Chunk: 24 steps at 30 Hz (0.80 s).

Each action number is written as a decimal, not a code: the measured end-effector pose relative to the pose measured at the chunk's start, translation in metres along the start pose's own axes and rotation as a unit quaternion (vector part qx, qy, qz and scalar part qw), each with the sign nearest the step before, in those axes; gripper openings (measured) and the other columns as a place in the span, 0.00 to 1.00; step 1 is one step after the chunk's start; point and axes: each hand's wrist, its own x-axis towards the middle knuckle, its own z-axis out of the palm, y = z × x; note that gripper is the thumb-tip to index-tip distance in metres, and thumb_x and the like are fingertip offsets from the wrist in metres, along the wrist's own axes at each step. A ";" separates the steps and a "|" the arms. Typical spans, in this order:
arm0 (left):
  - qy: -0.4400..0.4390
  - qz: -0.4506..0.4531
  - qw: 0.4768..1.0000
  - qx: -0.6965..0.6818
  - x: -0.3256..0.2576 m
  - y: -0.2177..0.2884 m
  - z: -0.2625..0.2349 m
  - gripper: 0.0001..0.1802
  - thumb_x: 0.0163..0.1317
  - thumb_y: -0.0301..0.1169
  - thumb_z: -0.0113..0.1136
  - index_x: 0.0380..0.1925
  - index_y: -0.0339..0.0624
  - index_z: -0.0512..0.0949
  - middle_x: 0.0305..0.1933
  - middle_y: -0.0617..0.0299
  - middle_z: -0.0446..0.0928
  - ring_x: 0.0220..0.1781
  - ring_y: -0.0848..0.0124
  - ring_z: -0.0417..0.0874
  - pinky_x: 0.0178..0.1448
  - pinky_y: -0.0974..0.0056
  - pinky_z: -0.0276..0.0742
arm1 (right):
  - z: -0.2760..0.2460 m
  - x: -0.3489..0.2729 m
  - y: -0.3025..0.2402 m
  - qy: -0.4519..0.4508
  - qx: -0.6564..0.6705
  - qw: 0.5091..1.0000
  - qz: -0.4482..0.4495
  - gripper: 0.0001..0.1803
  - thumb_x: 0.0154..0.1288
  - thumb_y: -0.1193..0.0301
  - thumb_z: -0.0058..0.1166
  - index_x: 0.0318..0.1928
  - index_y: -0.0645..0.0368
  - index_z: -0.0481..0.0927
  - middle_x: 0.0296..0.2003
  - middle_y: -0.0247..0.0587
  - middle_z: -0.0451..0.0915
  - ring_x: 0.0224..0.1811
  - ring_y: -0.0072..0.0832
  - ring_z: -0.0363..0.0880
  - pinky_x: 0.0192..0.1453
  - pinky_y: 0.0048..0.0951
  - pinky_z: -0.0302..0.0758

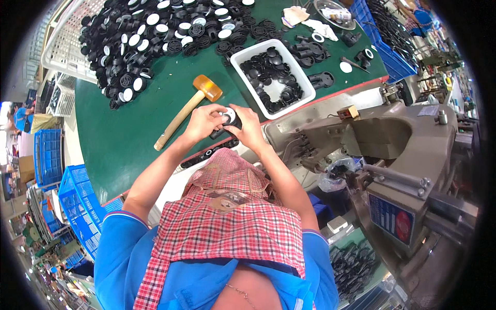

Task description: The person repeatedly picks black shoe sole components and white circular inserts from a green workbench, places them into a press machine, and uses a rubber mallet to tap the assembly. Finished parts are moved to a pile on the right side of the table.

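Both my hands meet over the near edge of the green table [134,139]. My left hand [203,123] and my right hand [248,126] together hold a small black round part with a white disc face [228,117]. The fingers of both hands pinch around it, so most of the part is hidden. A wooden-handled mallet with an amber head [187,109] lies on the table just left of my left hand.
A large heap of black round parts with white discs [155,36] covers the far table. A white tray of black parts [273,77] stands right of my hands. A grey press machine [382,150] is at right. Blue crates [77,201] stand at left.
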 end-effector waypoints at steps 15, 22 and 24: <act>0.032 -0.142 0.989 -0.005 0.029 0.000 -0.006 0.18 0.54 0.24 0.67 0.42 0.29 0.74 0.27 0.53 0.81 0.24 0.71 0.82 0.26 0.67 0.79 | 0.008 -0.004 0.000 0.036 -0.008 0.999 0.008 0.37 0.43 0.67 0.73 0.57 0.55 0.74 0.50 0.43 0.78 0.54 0.44 0.74 0.58 0.41 0.68; -0.030 -0.122 0.985 0.119 0.037 0.023 -0.007 0.17 0.52 0.29 0.70 0.36 0.30 0.74 0.22 0.56 0.80 0.20 0.72 0.82 0.22 0.67 0.78 | 0.009 -0.002 0.000 0.035 -0.016 0.999 0.016 0.36 0.42 0.67 0.74 0.55 0.57 0.74 0.47 0.42 0.79 0.52 0.44 0.75 0.57 0.42 0.68; -0.081 -0.137 0.975 0.157 0.047 0.026 -0.015 0.17 0.52 0.32 0.70 0.33 0.32 0.74 0.22 0.56 0.79 0.21 0.72 0.81 0.23 0.66 0.77 | 0.007 0.000 -0.003 0.022 -0.020 0.999 0.024 0.36 0.42 0.67 0.74 0.55 0.57 0.74 0.48 0.42 0.79 0.52 0.44 0.75 0.57 0.42 0.68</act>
